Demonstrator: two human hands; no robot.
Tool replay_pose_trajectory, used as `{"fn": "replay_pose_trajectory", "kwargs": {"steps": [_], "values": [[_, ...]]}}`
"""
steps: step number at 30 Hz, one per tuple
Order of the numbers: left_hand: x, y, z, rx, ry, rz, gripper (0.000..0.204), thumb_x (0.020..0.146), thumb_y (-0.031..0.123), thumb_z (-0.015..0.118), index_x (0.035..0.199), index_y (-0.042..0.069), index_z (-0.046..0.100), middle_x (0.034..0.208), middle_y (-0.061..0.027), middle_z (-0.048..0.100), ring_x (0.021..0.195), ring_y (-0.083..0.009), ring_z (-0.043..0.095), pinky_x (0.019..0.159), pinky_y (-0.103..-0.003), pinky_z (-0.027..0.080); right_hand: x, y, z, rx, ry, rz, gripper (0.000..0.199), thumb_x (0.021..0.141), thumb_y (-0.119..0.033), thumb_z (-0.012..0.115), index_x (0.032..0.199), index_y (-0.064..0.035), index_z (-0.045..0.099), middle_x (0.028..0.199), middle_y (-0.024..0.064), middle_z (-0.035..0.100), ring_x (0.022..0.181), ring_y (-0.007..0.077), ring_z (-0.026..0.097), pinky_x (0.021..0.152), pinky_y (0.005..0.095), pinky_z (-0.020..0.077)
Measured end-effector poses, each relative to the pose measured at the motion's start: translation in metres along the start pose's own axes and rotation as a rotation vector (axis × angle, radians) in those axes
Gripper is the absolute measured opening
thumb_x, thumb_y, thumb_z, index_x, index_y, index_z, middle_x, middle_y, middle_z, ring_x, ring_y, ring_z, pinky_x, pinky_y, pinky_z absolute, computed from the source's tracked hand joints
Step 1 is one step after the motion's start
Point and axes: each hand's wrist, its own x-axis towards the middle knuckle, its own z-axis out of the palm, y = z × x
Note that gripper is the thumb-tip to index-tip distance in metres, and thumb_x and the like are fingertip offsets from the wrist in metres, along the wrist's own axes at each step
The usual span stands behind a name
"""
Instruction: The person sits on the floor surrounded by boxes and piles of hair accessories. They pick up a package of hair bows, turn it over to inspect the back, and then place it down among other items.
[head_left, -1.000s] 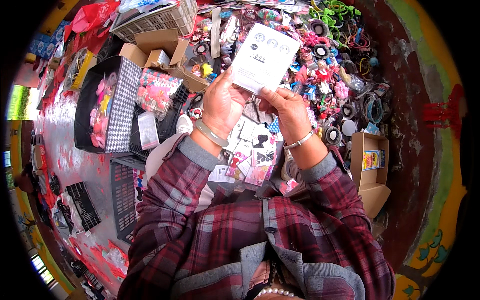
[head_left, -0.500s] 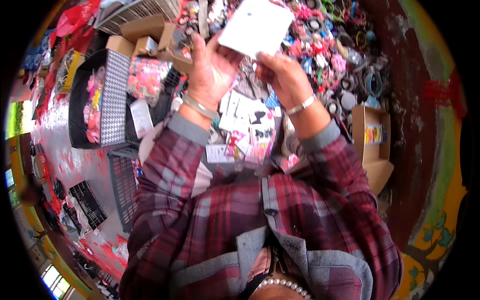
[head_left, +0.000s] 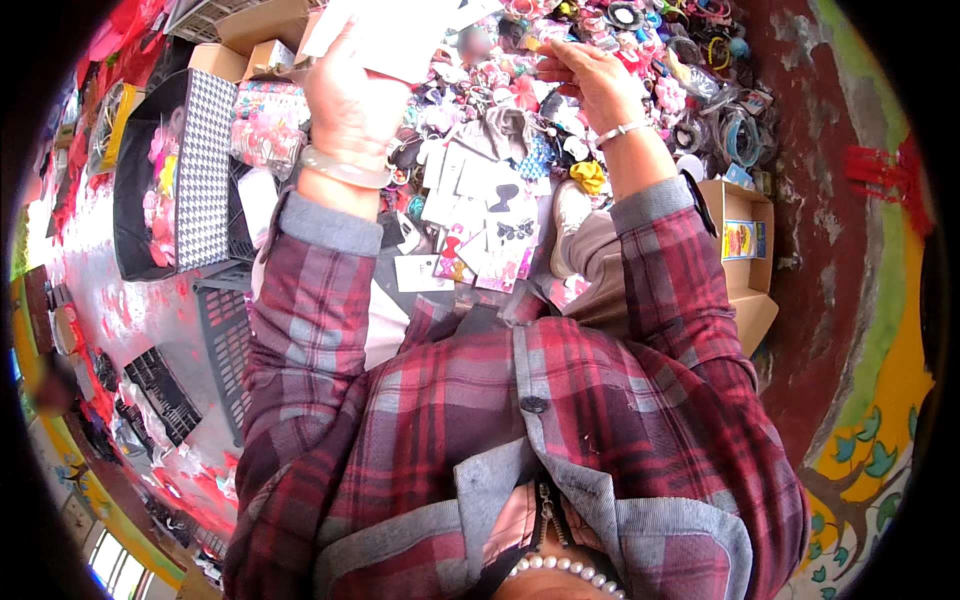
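At the upper left, my left hand (head_left: pixel 345 105) is closed on several flat white cards (head_left: pixel 405 45), whose far part runs out at the top edge. My right hand (head_left: pixel 600 85) reaches over a large heap of hair accessories (head_left: pixel 650 40). Its fingers stretch leftward, somewhat apart, and nothing shows in them. Between my legs lies a loose stack of white cards (head_left: pixel 465 185), some with dark bow-shaped pieces on them. A yellow scrunchie (head_left: pixel 588 178) rests below my right wrist.
To the left stand a houndstooth fabric box (head_left: pixel 205 170) with pink items and a dark plastic crate (head_left: pixel 222 330). Open cardboard boxes sit at the upper left (head_left: pixel 215 62) and at the right (head_left: pixel 740 270). A dark red painted wall band (head_left: pixel 820 230) borders the right side.
The white cards have moved left and up, now in my left hand alone. My right hand has let go of them and moved up and slightly right over the heap.
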Motion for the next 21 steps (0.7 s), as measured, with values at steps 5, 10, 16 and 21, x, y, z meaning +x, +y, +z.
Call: {"fn": "replay_pose_trajectory", "kwargs": {"steps": [5, 10, 16, 21], "values": [[-0.006, 0.020, -0.005, 0.005, -0.016, 0.010, 0.041, 0.089, 0.012, 0.041, 0.126, -0.004, 0.036, 0.128, -0.0153, 0.043, 0.120, -0.0291, 0.040, 0.103, -0.043, 0.029, 0.060, 0.122, -0.015, -1.240, -0.042, -0.112, 0.033, 0.081, -0.034, 0.054, 0.102, -0.0110, 0.062, 0.089, 0.0139, 0.065, 0.080, 0.0299, 0.063, 0.073, 0.0372, 0.0486], [-0.016, 0.022, -0.014, -0.098, 0.016, -0.119, 0.037, 0.090, 0.012, 0.040, 0.122, -0.007, 0.040, 0.123, -0.0164, 0.048, 0.114, -0.0285, 0.047, 0.099, -0.041, 0.035, 0.063, 0.225, 0.019, -1.184, -0.055, 0.234, 0.052, 0.073, -0.040, 0.062, 0.108, -0.0030, 0.056, 0.103, 0.0184, 0.060, 0.097, 0.0326, 0.057, 0.087, 0.0384, 0.0434], [-0.012, 0.026, -0.043, -0.207, 0.036, -0.210, 0.041, 0.088, 0.013, 0.043, 0.124, -0.006, 0.038, 0.123, -0.0177, 0.047, 0.114, -0.0302, 0.046, 0.099, -0.043, 0.034, 0.070, 0.277, 0.040, -1.131, 0.129, 0.443, 0.046, 0.071, -0.033, 0.063, 0.104, -0.0022, 0.057, 0.105, 0.0240, 0.057, 0.101, 0.0349, 0.055, 0.087, 0.0398, 0.0435], [-0.007, 0.024, -0.039, -0.168, 0.053, -0.234, 0.043, 0.088, 0.012, 0.044, 0.126, -0.005, 0.035, 0.124, -0.0184, 0.046, 0.115, -0.0309, 0.046, 0.099, -0.045, 0.035, 0.096, 0.299, -0.006, -0.761, 0.401, 0.222, 0.027, 0.073, -0.025, 0.052, 0.078, -0.0003, 0.063, 0.076, 0.0140, 0.065, 0.073, 0.0286, 0.062, 0.073, 0.0378, 0.0481]]}}
